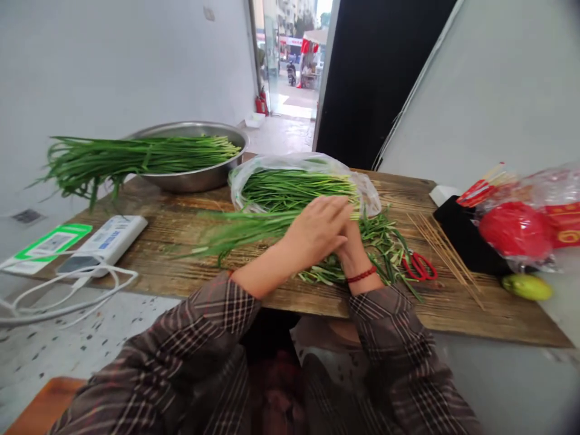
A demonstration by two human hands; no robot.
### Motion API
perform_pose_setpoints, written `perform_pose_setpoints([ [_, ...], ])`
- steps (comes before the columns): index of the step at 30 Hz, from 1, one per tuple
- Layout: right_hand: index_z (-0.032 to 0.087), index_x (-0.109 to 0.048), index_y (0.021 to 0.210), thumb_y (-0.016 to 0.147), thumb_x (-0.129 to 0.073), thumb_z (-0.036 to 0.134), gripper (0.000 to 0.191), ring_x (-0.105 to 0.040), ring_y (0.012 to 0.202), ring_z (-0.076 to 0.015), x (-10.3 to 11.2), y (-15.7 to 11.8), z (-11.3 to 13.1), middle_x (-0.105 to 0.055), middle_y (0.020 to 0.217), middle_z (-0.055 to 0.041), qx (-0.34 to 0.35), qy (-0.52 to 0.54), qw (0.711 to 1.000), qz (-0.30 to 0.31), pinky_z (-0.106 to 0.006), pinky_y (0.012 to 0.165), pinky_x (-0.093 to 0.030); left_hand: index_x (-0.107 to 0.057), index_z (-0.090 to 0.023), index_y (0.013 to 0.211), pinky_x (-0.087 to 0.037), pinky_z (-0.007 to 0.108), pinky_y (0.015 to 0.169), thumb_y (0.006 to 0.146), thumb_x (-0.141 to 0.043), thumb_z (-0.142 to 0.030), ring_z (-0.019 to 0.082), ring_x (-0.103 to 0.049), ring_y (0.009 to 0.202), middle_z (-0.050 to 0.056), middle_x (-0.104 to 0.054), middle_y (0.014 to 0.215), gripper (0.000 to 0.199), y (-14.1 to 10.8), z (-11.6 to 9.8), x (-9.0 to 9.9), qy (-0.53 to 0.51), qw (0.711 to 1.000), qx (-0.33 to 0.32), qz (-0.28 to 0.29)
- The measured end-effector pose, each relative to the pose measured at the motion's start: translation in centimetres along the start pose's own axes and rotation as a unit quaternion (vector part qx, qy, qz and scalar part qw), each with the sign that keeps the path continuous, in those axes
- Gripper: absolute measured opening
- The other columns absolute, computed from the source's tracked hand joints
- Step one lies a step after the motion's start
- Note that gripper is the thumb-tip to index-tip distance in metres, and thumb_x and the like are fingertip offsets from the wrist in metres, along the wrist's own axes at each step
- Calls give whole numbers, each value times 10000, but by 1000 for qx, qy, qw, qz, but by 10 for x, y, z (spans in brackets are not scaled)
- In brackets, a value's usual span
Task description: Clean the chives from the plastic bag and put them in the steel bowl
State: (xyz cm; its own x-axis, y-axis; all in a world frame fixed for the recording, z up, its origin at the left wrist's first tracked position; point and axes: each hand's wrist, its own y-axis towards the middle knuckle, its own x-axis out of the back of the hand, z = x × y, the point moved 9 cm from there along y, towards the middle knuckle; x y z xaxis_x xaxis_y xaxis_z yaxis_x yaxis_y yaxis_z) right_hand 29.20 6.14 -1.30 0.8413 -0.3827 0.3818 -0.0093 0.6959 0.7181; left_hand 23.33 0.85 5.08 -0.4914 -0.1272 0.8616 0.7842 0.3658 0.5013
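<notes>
A bunch of green stalks extends leftward from the person's hands above the wooden table, its leafy end blurred. The left hand lies over the right hand, its fingers close together; whether they pinch stalks cannot be told, and the right fingers are mostly hidden. Just beyond is an open plastic bag of stalks; nearby lie trimmings and red-handled scissors. Farther left stands a heaped metal basin.

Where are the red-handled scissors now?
In the head view, the scissors lie right of centre on the wooden table, between the green trimmings and the wooden sticks.
</notes>
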Motion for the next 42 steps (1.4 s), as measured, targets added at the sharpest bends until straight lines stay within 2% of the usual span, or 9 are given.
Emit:
perform_pose_setpoints([
  [4, 177, -599, 1143, 987, -274, 488, 476, -637, 691, -106, -9, -5, -26, -693, 950, -13, -186, 193, 961, -65, -244, 601, -568, -266, -192, 1479, -430, 412, 1067, 822, -654, -293, 294, -458, 1328, 166, -417, 1460, 769, -10, 48, -14, -54, 992, 97, 55],
  [7, 217, -622, 1032, 894, -483, 554, 389, -618, 689, -113, -24, -9, -31, -672, 905, 5, -269, 336, 901, -44, -256, 645, -560, -211, -219, 1507, -487, 387, 977, 847, -615, -315, 289, -553, 1238, 155, -454, 1428, 780, -21, 69, -29, -52, 980, 160, 102],
  [14, 180, -655, 955, 781, -630, 507, 371, -583, 721, -128, -27, -6, -26, -655, 818, 3, -244, 252, 936, 26, -257, 661, -502, -241, -166, 1492, -498, 367, 898, 948, -429, -302, 271, -616, 1160, 184, -565, 1339, 592, -30, 92, -40, 58, 966, 191, 163],
  [18, 176, -658, 1011, 727, -696, 404, 366, -608, 748, -131, -27, -7, -33, -689, 930, -42, -247, 200, 948, 29, -268, 691, -504, -487, -156, 1293, -487, 315, 706, 946, -368, -241, 270, -687, 934, 158, -672, 1089, 376, -33, 119, -22, 184, 940, 212, 194],
  [21, 175, -682, 955, 767, -651, 367, 270, -598, 702, -120, -19, -6, -33, -691, 876, -41, -244, 137, 960, 10, -272, 696, -500, -573, -169, 1095, -437, 287, 650, 926, -405, -264, 262, -677, 886, 133, -686, 1007, 256, -38, 138, -12, 192, 941, 233, 154],
  [28, 187, -700, 945, 848, -585, 367, 235, -602, 683, -132, 4, -1, -17, -705, 849, -38, -186, 55, 980, -32, -268, 649, -487, -583, -184, 814, -386, 253, 634, 921, -422, -397, 170, -574, 690, 29, -641, 741, 288, -59, 161, -43, -55, 959, 279, 12],
  [32, 205, -703, 946, 869, -574, 387, 237, -605, 686, -123, 20, 1, -17, -696, 850, -29, -170, 16, 983, -60, -265, 663, -489, -596, -170, 845, -402, 236, 623, 901, -439, -430, 145, -529, 658, -4, -586, 661, 309, -72, 177, -40, -186, 920, 330, -98],
  [38, 233, -708, 1002, 868, -587, 412, 255, -651, 769, -128, 72, -7, 0, -711, 897, -31, -214, 70, 961, -163, -280, 728, -533, -604, -161, 886, -388, 220, 544, 875, -478, -455, 118, -483, 550, -34, -516, 573, 320, -81, 185, -37, -301, 870, 364, -142],
  [42, 312, -671, 1156, 906, -553, 325, 277, -617, 1113, -188, 49, -19, 74, -689, 1163, -34, -126, -33, 990, 56, -392, 981, -490, -601, -158, 885, -384, 220, 531, 865, -496, -466, 108, -481, 523, -34, -512, 576, 326, -81, 186, -36, -326, 856, 363, -170],
])
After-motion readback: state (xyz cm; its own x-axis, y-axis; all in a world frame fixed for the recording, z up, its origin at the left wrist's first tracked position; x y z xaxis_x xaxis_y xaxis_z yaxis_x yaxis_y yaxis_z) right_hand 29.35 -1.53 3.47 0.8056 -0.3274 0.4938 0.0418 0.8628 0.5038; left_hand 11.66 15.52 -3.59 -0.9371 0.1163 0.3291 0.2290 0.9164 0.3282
